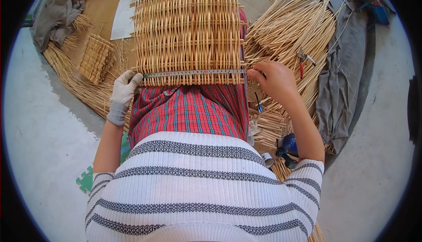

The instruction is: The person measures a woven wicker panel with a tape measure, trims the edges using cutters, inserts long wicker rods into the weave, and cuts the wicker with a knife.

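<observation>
A woven wicker panel (189,31) lies across my lap, over a red plaid cloth (189,114). Along its near edge a measuring tape (195,73) is stretched straight from side to side. My left hand (124,90), in a whitish glove, pinches the tape's end at the panel's left corner. At the right corner my bare right hand (274,81) has its thumb and fingers closed on the other end of the tape. Part of the tape there is hidden by the fingers.
A big heap of loose willow rods (290,31) spreads to the right, with red-handled pruning shears (302,64) on it. Grey cloth (340,66) runs along that side. Smaller woven pieces (96,58) and a white sheet (122,20) lie at the left.
</observation>
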A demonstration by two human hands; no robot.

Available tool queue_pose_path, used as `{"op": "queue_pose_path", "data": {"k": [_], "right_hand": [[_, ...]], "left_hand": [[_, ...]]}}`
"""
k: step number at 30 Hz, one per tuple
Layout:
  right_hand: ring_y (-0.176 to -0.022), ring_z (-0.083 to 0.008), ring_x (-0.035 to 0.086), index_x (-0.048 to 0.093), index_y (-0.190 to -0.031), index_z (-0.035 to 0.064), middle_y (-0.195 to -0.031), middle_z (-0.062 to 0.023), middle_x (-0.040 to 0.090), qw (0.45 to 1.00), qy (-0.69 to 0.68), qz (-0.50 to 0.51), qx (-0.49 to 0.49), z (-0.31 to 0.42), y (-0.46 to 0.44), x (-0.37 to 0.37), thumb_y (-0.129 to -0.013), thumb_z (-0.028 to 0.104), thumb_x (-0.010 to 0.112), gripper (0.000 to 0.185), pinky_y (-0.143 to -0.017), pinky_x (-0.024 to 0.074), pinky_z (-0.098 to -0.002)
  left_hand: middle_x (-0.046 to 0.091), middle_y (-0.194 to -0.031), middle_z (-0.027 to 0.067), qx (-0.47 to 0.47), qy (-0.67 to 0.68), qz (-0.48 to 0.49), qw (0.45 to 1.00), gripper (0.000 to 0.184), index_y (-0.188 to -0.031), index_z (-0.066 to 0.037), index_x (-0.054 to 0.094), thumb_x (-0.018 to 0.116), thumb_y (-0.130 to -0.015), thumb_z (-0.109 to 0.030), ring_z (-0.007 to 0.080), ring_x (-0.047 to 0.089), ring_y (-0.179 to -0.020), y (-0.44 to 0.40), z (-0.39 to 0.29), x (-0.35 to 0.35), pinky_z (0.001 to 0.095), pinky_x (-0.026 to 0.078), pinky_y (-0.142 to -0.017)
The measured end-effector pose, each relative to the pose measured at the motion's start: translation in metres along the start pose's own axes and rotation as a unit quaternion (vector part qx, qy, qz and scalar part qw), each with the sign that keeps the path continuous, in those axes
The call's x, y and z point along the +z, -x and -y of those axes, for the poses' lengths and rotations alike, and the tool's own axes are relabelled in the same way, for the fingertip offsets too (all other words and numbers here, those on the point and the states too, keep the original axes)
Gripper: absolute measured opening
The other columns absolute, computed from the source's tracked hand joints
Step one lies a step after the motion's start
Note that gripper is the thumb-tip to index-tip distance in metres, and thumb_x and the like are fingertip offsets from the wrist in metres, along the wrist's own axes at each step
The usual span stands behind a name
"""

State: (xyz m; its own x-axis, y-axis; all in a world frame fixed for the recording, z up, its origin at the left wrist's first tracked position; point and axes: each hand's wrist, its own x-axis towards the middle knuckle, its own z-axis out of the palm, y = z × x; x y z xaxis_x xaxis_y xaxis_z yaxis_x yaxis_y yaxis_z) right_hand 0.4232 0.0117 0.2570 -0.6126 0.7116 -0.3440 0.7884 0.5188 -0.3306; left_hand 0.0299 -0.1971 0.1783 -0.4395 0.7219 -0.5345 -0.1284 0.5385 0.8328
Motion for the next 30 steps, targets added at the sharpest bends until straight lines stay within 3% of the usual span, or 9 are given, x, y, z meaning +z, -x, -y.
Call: {"op": "queue_pose_path", "data": {"k": [10,13,15,18,20,21,23,26,30], "right_hand": [[-0.091,-0.0361,0.067,0.074,-0.097,0.0039,-0.093,-0.0141,0.070,0.999,-0.030,-0.024,-0.009,-0.005,-0.003,0.009,-0.094,0.035,0.069,0.031,-0.078,0.0534,-0.0450],[-0.085,-0.0292,0.068,0.071,-0.102,0.0022,-0.089,-0.0089,0.071,0.990,-0.134,-0.018,-0.042,-0.018,-0.003,0.015,-0.099,0.032,0.067,0.030,-0.077,0.0533,-0.0402],[-0.079,-0.0170,0.065,0.068,-0.104,0.0024,-0.084,-0.0022,0.068,0.913,-0.402,-0.074,-0.005,-0.034,-0.001,0.042,-0.104,0.030,0.062,0.029,-0.073,0.0512,-0.0323],[-0.076,-0.0094,0.058,0.067,-0.098,0.0055,-0.080,-0.0021,0.063,0.840,-0.508,-0.174,0.080,-0.076,-0.002,0.105,-0.106,0.033,0.058,0.030,-0.067,0.0468,-0.0274],[-0.072,-0.0098,0.058,0.065,-0.094,0.0071,-0.077,-0.0015,0.063,0.703,-0.643,-0.266,0.146,-0.114,-0.008,0.192,-0.109,0.033,0.051,0.033,-0.065,0.0456,-0.0260],[-0.071,-0.0109,0.060,0.064,-0.093,0.0066,-0.075,-0.0031,0.064,0.718,-0.614,-0.227,0.235,-0.136,0.002,0.246,-0.109,0.034,0.050,0.035,-0.064,0.0463,-0.0273],[-0.072,-0.0178,0.065,0.063,-0.093,0.0061,-0.074,-0.0079,0.066,0.753,-0.541,-0.159,0.339,-0.166,0.023,0.358,-0.108,0.039,0.050,0.038,-0.065,0.0489,-0.0331],[-0.089,-0.0348,0.072,0.067,-0.102,0.0086,-0.089,-0.0166,0.074,0.868,-0.317,-0.087,0.371,-0.139,0.076,0.416,-0.102,0.045,0.055,0.038,-0.076,0.0533,-0.0472],[-0.093,-0.0391,0.070,0.072,-0.102,0.0093,-0.090,-0.0174,0.073,0.908,-0.236,0.045,0.342,-0.120,0.115,0.418,-0.096,0.043,0.062,0.035,-0.080,0.0542,-0.0497]], "left_hand": [[0.070,-0.096,-0.0014,0.002,0.002,-0.011,1.000,0.023,-0.109,-0.004,0.068,0.072,-0.099,-0.024,0.0038,0.062,-0.073,0.006,0.000,0.001,0.0188,0.050,-0.061],[0.069,-0.108,0.0018,0.021,0.053,0.008,0.998,0.040,-0.123,-0.003,0.063,0.070,-0.100,-0.035,0.0062,0.063,-0.084,0.007,0.008,-0.006,0.0202,0.053,-0.065],[0.067,-0.113,0.0031,0.051,0.016,-0.027,0.998,0.043,-0.126,-0.003,0.061,0.069,-0.100,-0.036,0.0071,0.062,-0.087,0.019,-0.004,0.001,0.0205,0.053,-0.067],[0.060,-0.121,0.0059,0.136,-0.094,-0.097,0.982,0.046,-0.130,-0.002,0.057,0.063,-0.103,-0.039,0.0087,0.059,-0.094,0.031,-0.011,0.008,0.0221,0.054,-0.072],[0.062,-0.104,0.0034,0.227,-0.174,-0.150,0.947,0.042,-0.127,-0.002,0.059,0.059,-0.106,-0.038,0.0063,0.057,-0.077,0.048,-0.034,0.027,0.0197,0.051,-0.061],[0.062,-0.104,0.0034,0.226,-0.178,-0.132,0.949,0.042,-0.127,-0.002,0.059,0.059,-0.106,-0.038,0.0063,0.057,-0.077,0.059,-0.052,0.036,0.0197,0.051,-0.061],[0.061,-0.088,0.0013,-0.037,-0.062,0.138,0.988,0.035,-0.124,-0.002,0.061,0.058,-0.107,-0.032,0.0040,0.052,-0.060,0.075,-0.085,0.057,0.0179,0.044,-0.047],[0.060,-0.076,-0.0014,-0.175,-0.092,0.187,0.962,0.037,-0.122,0.000,0.064,0.054,-0.108,-0.032,-0.0001,0.046,-0.050,0.065,-0.072,0.083,0.0166,0.036,-0.038],[0.061,-0.075,-0.0016,-0.212,-0.011,0.232,0.949,0.041,-0.123,0.003,0.064,0.053,-0.109,-0.035,-0.0007,0.045,-0.049,0.045,-0.063,0.071,0.0152,0.033,-0.037]]}}
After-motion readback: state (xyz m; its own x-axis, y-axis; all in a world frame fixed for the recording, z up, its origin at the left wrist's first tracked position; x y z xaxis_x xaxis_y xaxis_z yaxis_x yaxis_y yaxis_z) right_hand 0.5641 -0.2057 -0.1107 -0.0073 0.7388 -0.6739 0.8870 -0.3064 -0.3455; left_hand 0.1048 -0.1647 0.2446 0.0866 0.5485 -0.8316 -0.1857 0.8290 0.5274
